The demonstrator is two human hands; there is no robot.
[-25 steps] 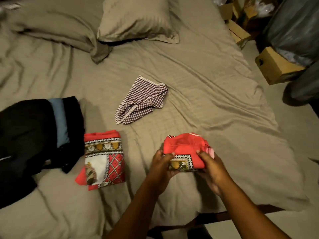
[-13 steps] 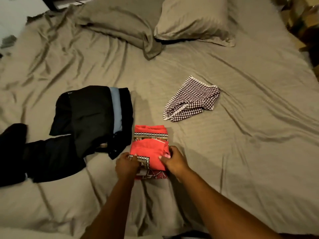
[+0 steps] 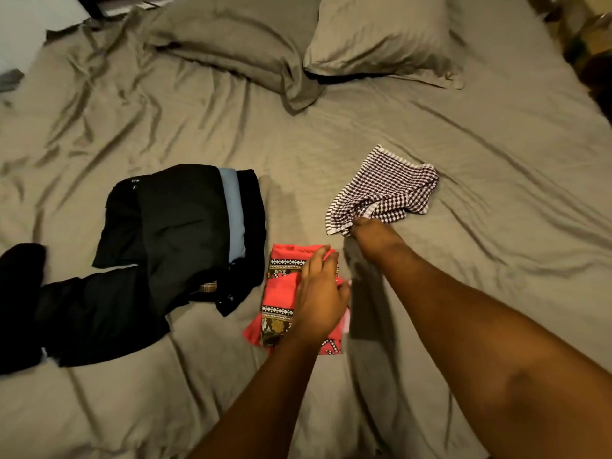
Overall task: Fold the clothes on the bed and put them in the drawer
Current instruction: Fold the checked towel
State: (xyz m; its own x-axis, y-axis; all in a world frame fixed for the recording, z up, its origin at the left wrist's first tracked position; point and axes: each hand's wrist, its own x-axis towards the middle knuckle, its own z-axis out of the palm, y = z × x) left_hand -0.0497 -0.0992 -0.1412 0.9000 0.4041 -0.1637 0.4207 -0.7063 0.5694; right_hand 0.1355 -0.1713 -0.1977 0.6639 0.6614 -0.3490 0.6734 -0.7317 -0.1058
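Observation:
Two folded red patterned cloths (image 3: 281,289) lie stacked on the grey bed sheet (image 3: 496,260). My left hand (image 3: 319,299) hovers over the stack with relaxed fingers, holding nothing. To the right, a crumpled checkered cloth (image 3: 387,190) lies unfolded, and my right hand (image 3: 371,235) pinches its near edge. A pile of folded dark clothes (image 3: 178,233) with a light blue layer sits left of the red stack.
Two grey pillows (image 3: 381,38) lie at the head of the bed. Another black garment (image 3: 20,293) lies at the far left edge. Cardboard boxes (image 3: 592,34) stand beyond the bed's right side.
Both hands put the folded red cloth onto the other red cloth and let go. My right hand then reached forward and took hold of the checkered cloth.

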